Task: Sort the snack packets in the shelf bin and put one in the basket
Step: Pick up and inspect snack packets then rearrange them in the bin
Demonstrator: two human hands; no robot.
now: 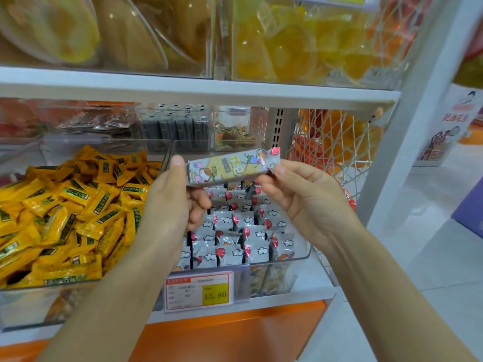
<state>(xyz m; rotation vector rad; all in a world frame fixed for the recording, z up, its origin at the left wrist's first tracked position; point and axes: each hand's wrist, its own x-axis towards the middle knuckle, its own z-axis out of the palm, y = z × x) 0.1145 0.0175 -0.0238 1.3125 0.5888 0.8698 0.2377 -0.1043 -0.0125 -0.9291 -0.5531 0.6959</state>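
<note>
Both hands are raised in front of the lower shelf and share one snack packet (pixel 232 165) between them. The left hand (pixel 167 199) grips the packet's left end, thumb upright against the edge and fingers curled in underneath. The right hand (pixel 300 202) pinches the right end, near the crimped seal, between thumb and fingertips. The packet is long and narrow, grey with cartoon figures and a yellow patch. It is held almost level with its right end a little higher and its printed face toward the camera.

Directly below it sits a clear shelf bin (pixel 304 254) filled with matching grey packets (pixel 235 231), which stand on edge in rough rows with their red and white cloud markings upward. A price label (pixel 200 292) reading 15.80 is clipped to the bin's front wall.

Just to the left, a neighbouring clear bin holds a loose heap of yellow packets (pixel 65 218). Behind both bins are smaller clear boxes of dark and mixed sweets. A white shelf board (pixel 183 92) runs above, carrying bins of yellow dried fruit (pixel 287 48). To the right, white wire mesh (pixel 337 142) encloses orange and yellow goods. An orange base panel (pixel 235 333) lies under the lower shelf.
</note>
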